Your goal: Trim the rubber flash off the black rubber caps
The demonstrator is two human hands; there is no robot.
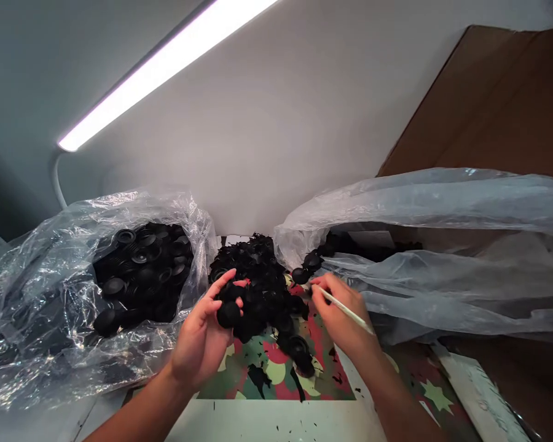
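My left hand [203,341] is turned palm up and partly curled around black round rubber-looking caps; one black cap [229,314] shows at its fingertips. Where these end and the pile behind begins is hard to see. My right hand [345,316] pinches a thin pale stick-like tool [348,308], which slants back over the hand. A small dark bit is at its fingertips. Between and beyond my hands spreads a heap of black pieces and ragged scraps [258,264]. A few black caps [300,275] lie just past my right fingers, by the right bag's mouth.
At left, a clear plastic bag [37,288] gapes around many black discs [142,258]. Another plastic bag [442,294] lies open at right, before brown cardboard [498,104]. Scraps litter a camouflage-patterned sheet [276,371]. A lit tube lamp [166,73] hangs above.
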